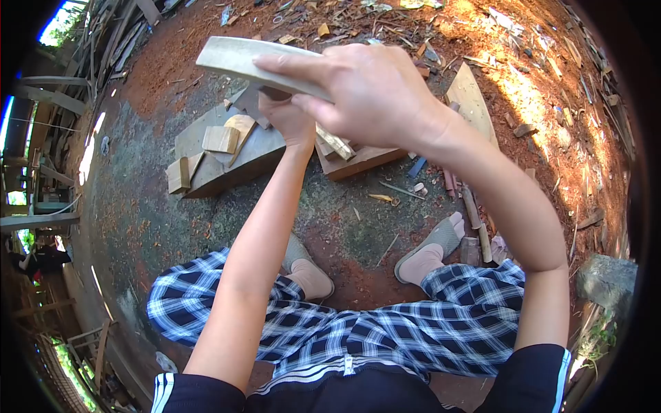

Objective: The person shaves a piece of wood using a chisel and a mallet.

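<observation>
A pale, slightly curved piece of wood [227, 56] is held up in front of me, above the work blocks. My right hand [382, 89] grips its right end, with the index finger along its side and the thumb below. Under the piece, my left hand [288, 118] is closed around its lower part; most of those fingers are hidden behind the wood. Beneath my hands, a long wooden block [227, 168] lies on the ground, bearing a small block [220, 139] and a thin curved offcut [242, 127].
A second wooden block [365, 162] lies to the right, with a pointed board [474, 100] beyond it. Chisel-like tools with wooden handles [471, 206] lie near my right foot. Wood chips and reddish sawdust [165, 76] cover the ground. Stacked planks [79, 76] stand at left.
</observation>
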{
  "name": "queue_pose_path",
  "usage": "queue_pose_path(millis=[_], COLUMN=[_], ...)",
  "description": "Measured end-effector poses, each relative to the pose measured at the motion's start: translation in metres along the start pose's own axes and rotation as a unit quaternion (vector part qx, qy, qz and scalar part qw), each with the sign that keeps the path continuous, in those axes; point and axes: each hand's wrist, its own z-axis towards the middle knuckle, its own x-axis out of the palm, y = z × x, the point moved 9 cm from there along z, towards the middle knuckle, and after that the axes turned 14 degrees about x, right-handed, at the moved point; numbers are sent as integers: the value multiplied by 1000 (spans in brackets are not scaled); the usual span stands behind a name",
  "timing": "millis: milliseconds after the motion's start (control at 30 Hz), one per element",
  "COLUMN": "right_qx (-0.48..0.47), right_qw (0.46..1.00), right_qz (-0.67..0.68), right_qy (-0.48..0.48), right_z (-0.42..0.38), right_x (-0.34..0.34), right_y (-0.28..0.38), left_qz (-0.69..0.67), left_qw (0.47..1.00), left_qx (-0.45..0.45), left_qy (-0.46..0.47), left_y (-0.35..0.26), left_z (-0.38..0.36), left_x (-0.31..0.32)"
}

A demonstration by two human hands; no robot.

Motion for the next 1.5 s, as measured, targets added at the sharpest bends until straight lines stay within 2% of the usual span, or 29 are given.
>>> queue_pose_path(millis=[33, 67, 200, 233, 300, 333, 400, 467, 500, 567, 633, 667, 700, 767, 833, 867, 933, 1067, 1133, 1167, 1233, 1300, 1433, 1500], right_qx=[14, 11, 30, 29, 168, 166, 269, 355, 357, 483, 501, 500, 525, 530, 516, 494, 500, 488, 496, 504, 476, 473, 449, 447], right_qw=[999, 999, 995, 995, 971, 972, 951, 925, 924, 851, 833, 827, 813, 791, 792, 807, 801, 814, 802, 791, 825, 836, 855, 854], right_qz=[-46, 47, 92, 89, 135, 132, 146, 139, 138, 205, 224, 237, 236, 295, 318, 311, 322, 299, 315, 332, 287, 265, 237, 243], right_qy=[19, -24, 32, 25, 106, 105, 33, 12, 13, -19, -74, -99, -84, -78, -77, -87, -70, -99, -107, -100, -101, -81, -109, -109], right_z=[1, -4, -11, -6, -6, -8, -29, -63, -77, -125, -155, -163, -173, -182, -184, -184, -188, -184, -176, -170, -157, -156, -163, -165], right_x=[-1, -4, 44, 42, 58, 65, 89, 111, 123, 142, 159, 161, 168, 179, 183, 184, 190, 180, 173, 170, 163, 166, 163, 162], right_y=[1, -1, -24, -29, -63, -77, -137, -177, -179, -196, -189, -178, -169, -147, -130, -123, -116, -123, -138, -148, -164, -173, -163, -157], left_qz=[-32, -58, -166, -171, 60, 81, 89, 99, 91, 83, 124, 127, 115, 84, 55, 49, 60, 65, -9, -8, -50, -53, 7, 0], left_qw=[999, 996, 967, 968, 992, 991, 991, 991, 994, 995, 989, 989, 989, 987, 992, 990, 985, 985, 998, 998, 998, 998, 997, 997], left_qx=[-26, -57, -148, -144, -78, -65, -33, -7, -23, -42, 32, 29, 42, 67, 39, 39, 56, 57, -9, -10, -10, -14, -38, -69], left_qy=[-20, -42, -122, -118, -80, -85, -89, -87, -54, -21, 69, 72, 88, 121, 109, 124, 153, 147, 68, 67, 35, 37, 67, 20], left_y=[6, 10, 22, 16, -16, -15, -18, -26, -28, -21, -25, -22, -21, -23, -17, -14, -13, -26, -29, -30, -32, -37, -21, -15], left_z=[-2, -11, -18, -11, -2, 1, 3, 0, -3, -11, -15, -17, -18, -20, -21, -21, -20, -11, -1, 4, 17, 16, -6, -11], left_x=[1, -5, -14, -7, -15, -16, -14, -9, -1, 11, 31, 32, 37, 54, 59, 64, 71, 72, 61, 59, 55, 58, 56, 48])
